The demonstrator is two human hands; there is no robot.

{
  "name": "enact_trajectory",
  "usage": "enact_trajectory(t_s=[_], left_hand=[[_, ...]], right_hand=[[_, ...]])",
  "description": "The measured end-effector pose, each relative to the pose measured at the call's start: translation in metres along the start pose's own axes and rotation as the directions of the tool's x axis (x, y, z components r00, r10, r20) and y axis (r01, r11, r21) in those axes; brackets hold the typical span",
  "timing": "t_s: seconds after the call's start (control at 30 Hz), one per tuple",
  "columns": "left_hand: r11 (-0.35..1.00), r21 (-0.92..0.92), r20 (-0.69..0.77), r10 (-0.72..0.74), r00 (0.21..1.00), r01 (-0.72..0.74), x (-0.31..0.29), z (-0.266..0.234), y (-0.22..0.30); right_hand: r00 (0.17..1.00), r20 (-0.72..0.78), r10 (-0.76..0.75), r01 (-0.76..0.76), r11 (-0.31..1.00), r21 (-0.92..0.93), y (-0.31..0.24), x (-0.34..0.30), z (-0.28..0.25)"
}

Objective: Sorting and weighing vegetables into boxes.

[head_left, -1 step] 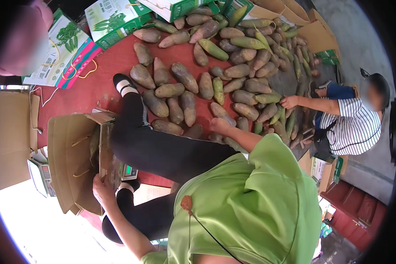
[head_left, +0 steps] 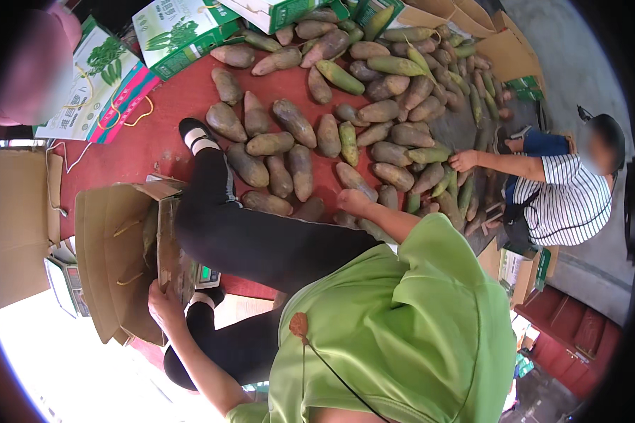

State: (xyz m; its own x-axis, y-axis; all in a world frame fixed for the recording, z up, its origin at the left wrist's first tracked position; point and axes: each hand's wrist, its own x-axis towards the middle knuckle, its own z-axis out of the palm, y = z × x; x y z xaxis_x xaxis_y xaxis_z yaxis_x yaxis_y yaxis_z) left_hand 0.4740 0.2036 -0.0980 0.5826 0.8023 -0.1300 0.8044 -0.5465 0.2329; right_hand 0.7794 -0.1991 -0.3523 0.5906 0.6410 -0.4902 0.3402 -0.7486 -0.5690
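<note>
My left hand [head_left: 165, 306] grips the near edge of an open brown carton [head_left: 109, 264], its fingers bent over the cardboard. Inside the carton a long radish [head_left: 150, 236] shows in part, beside rope handles. The carton stands by a scale with a lit green display [head_left: 205, 273]. Out over the pile, my right hand [head_left: 353, 201] is closed at the near end of a purplish radish [head_left: 357, 179]; its fingertips are partly hidden. Many more purplish and green radishes [head_left: 294, 121] lie around it on the red surface [head_left: 173, 106].
Printed green-and-white cartons [head_left: 183, 35] stand along the far left edge. To the right, a person in a striped shirt [head_left: 568, 201] reaches a hand [head_left: 463, 161] to the pile. My leg [head_left: 261, 236] stretches across the red surface. Opened brown cartons [head_left: 511, 53] sit far right.
The whole view has shifted very slightly. Both my hands, the carton and the radishes keep the same places relative to each other.
</note>
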Motion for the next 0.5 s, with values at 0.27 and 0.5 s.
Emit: enact_trajectory(t_s=[0.27,0.5], left_hand=[[0.998,0.031,-0.039,0.046,0.998,-0.045,-0.001,0.006,-0.004],[0.998,0.055,0.04,0.012,0.999,-0.014,0.001,0.008,-0.014]], right_hand=[[0.99,0.088,0.11,-0.099,0.987,-0.126,0.051,-0.023,0.005],[0.882,0.149,0.448,-0.46,0.886,0.06,0.048,-0.063,-0.05]])
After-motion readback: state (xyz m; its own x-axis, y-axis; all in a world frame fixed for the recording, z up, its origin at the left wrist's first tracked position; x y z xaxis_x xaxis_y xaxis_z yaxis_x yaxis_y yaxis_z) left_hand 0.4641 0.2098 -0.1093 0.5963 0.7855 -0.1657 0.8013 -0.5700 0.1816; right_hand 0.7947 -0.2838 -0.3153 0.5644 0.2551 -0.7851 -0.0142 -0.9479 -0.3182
